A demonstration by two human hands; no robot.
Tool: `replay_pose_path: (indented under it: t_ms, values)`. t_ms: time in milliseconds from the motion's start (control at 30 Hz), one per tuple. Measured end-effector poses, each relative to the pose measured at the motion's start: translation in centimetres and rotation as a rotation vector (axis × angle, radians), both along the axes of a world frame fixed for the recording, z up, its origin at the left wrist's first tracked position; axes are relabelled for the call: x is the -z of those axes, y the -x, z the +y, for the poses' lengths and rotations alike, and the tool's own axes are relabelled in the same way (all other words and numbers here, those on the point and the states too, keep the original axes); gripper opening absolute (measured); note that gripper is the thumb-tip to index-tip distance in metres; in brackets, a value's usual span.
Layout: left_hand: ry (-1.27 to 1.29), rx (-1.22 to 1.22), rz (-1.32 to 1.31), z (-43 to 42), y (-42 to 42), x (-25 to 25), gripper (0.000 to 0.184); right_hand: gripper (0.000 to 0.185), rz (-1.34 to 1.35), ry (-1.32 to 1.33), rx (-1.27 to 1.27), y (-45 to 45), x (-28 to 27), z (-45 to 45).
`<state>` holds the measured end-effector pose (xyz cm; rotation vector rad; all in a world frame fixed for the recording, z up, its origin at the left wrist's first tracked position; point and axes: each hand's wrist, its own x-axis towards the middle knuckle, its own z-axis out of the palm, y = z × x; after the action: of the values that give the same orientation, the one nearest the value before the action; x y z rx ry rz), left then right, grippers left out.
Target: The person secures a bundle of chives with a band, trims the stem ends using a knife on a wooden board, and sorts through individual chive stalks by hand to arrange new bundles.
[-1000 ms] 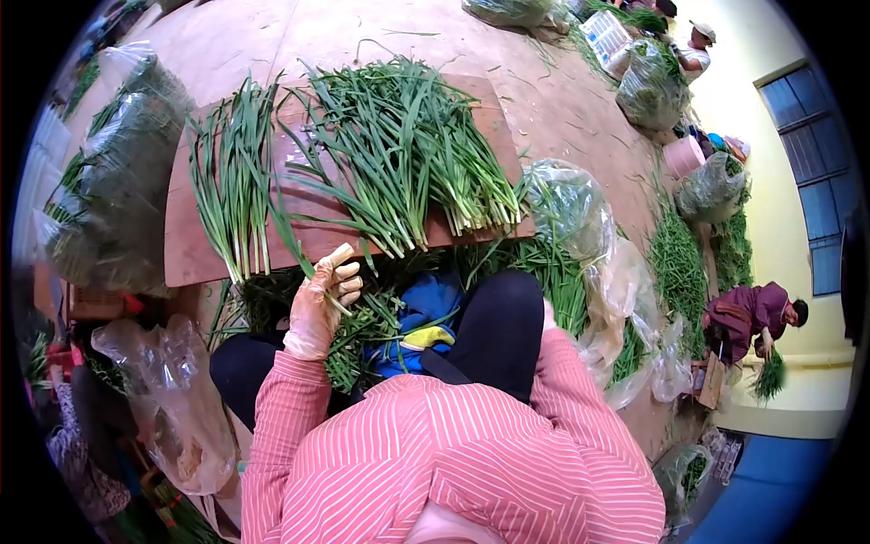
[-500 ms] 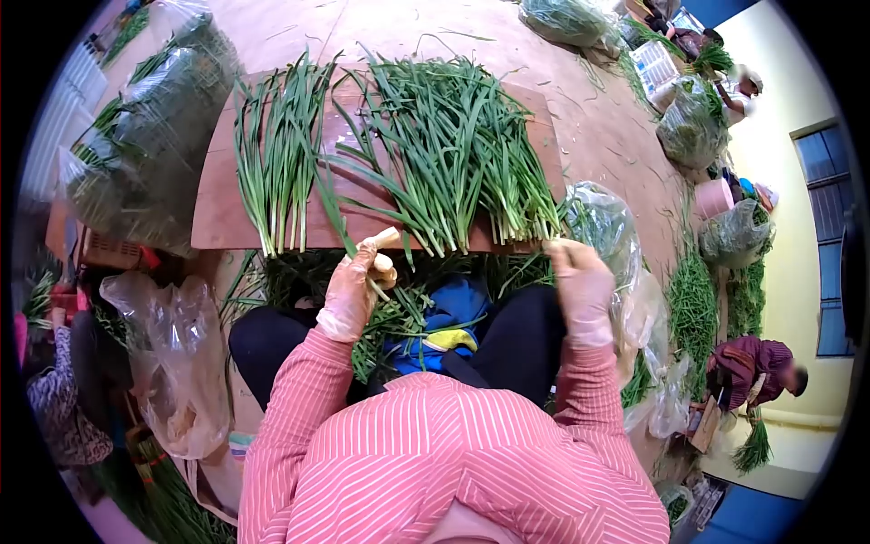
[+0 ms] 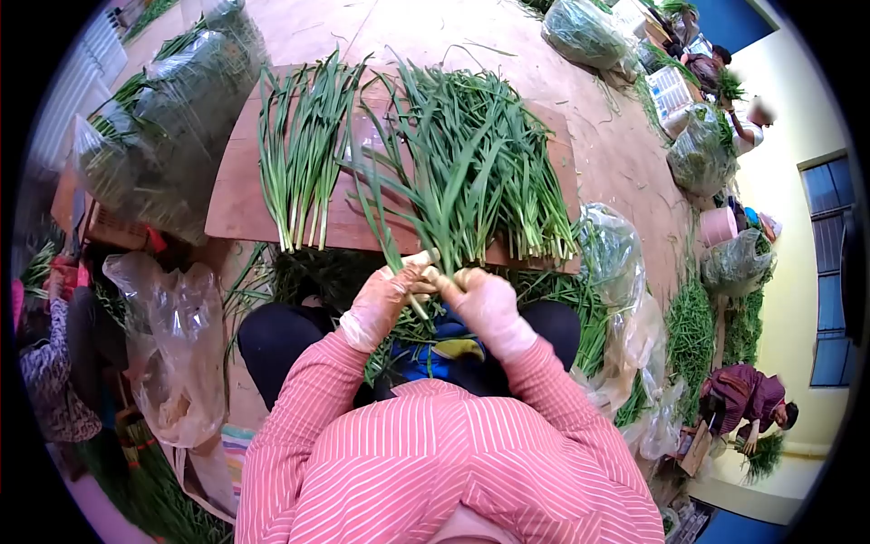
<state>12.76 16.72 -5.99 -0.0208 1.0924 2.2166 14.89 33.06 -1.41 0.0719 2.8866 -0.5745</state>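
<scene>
My gloved left hand (image 3: 388, 295) is closed on a few green stalks (image 3: 384, 238), whose pale ends stick out below its fingers. Right beside it, my gloved right hand (image 3: 480, 304) pinches another green stalk (image 3: 446, 213) near its lower end, and the fingers of both hands meet. Both are at the near edge of a brown board (image 3: 237, 204). On the board lie a small bunch of green stalks (image 3: 306, 163) at the left and a wide pile of green stalks (image 3: 517, 163) at the right, leaves pointing away from me.
Clear plastic bags (image 3: 177, 354) stand at the left, with a large filled bag (image 3: 181, 118) behind. Another plastic bag (image 3: 616, 263) lies right of the board. Loose greens (image 3: 691, 326) cover the floor at the right, near a crouching person (image 3: 743, 399). More people sit at the upper right.
My right hand has come up from my lap, past the board's right edge, and in to my left hand, and now grips a stalk. My left hand has kept its stalks. The view has shifted.
</scene>
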Motion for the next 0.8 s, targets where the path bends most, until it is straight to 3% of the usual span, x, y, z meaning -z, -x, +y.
replay_pose_path:
  t_ms: [100, 233, 300, 333, 367, 400, 467, 500, 600, 733, 800]
  values:
    - [-0.047, 0.025, -0.093, 0.3, -0.8, 0.4, 0.041, 0.030, 0.058, 0.152, -0.175, -2.4, 1.4, -1.6]
    - [-0.091, 0.030, -0.108, -0.2, -1.0, 0.8, 0.037, 0.027, -0.134, 0.257, -0.171, -2.1, 0.6, -1.7]
    - [-0.108, -0.153, -0.073, -0.8, -0.7, 1.4, 0.032, 0.031, -0.118, 0.422, -0.237, -2.0, 1.2, -0.2]
    - [-0.086, -0.233, -0.002, -1.2, 0.0, -0.1, 0.028, 0.035, -0.081, 0.504, -0.143, -1.8, 1.3, 0.4]
    - [-0.070, -0.405, -0.003, -1.0, 0.1, -2.2, 0.030, 0.035, -0.036, 0.443, 0.056, -1.5, 0.9, 0.9]
    - [-0.127, -0.439, -0.010, -1.5, 0.7, -2.8, 0.032, 0.033, 0.177, 0.394, 0.150, -1.0, 2.3, 2.1]
    - [-0.234, -0.444, -0.011, -2.8, 1.4, -3.3, 0.035, 0.030, 0.284, 0.152, 0.274, 0.6, 1.8, 3.6]
    - [-0.284, -0.414, -0.005, -3.1, 1.5, -3.4, 0.037, 0.036, 0.114, 0.051, 0.333, 1.8, 1.1, 3.9]
    - [-0.284, -0.300, -0.017, -2.7, 1.5, -2.1, 0.037, 0.048, -0.072, -0.203, 0.279, 4.5, 1.9, 3.8]
    - [-0.117, -0.198, -0.096, -2.0, 1.0, -2.3, 0.037, 0.046, 0.020, -0.190, 0.279, 4.5, 4.1, 4.1]
    - [-0.029, -0.175, -0.100, -1.8, 0.9, -2.2, 0.038, 0.041, 0.134, -0.064, 0.337, 3.3, 3.9, 4.0]
